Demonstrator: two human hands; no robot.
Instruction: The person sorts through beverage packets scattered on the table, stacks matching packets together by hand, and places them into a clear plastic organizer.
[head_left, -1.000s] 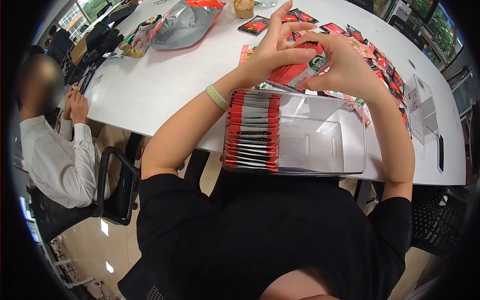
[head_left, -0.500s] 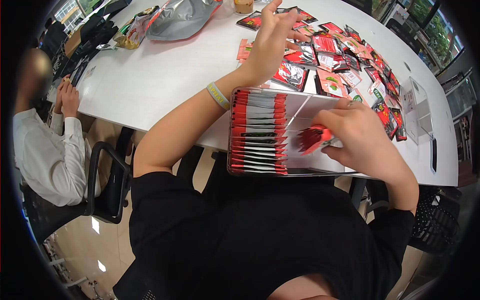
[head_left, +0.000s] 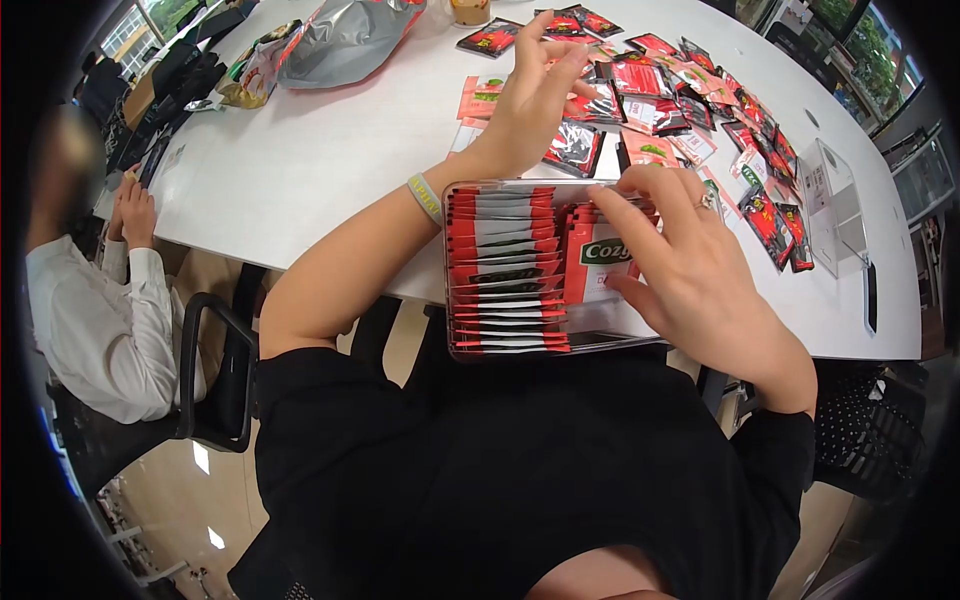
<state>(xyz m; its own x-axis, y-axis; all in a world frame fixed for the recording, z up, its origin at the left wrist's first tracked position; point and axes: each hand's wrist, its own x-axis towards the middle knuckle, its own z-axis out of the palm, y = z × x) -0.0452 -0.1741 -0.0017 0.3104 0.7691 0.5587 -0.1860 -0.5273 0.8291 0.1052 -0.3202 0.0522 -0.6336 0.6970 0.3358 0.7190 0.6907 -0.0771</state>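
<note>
A clear divided box (head_left: 610,343) sits at the table's near edge. Its left compartment has a row of red and white tea sachets (head_left: 505,255) standing on edge. In the compartment beside them, a red "Cozy" tea sachet (head_left: 590,265) lies face up. My right hand (head_left: 690,250) reaches into the box, thumb and fingers around the right part of that sachet and partly covering it. Beyond the box's back edge, my left hand (head_left: 535,105) is raised with fingers apart and nothing in it, near loose sachets (head_left: 640,80).
Many red, black and pink sachets spread over the white table (head_left: 330,150). At right are another clear box (head_left: 835,205) and a dark phone-like object (head_left: 871,298). A silver bag (head_left: 350,45) and a cup (head_left: 470,10) stand at the back. A person in white (head_left: 100,320) sits at left.
My right hand has brought the red sachet from a tilted, blurred pose to lying face up in the box's compartment. The box appears slightly further left. My left hand stays raised and open.
</note>
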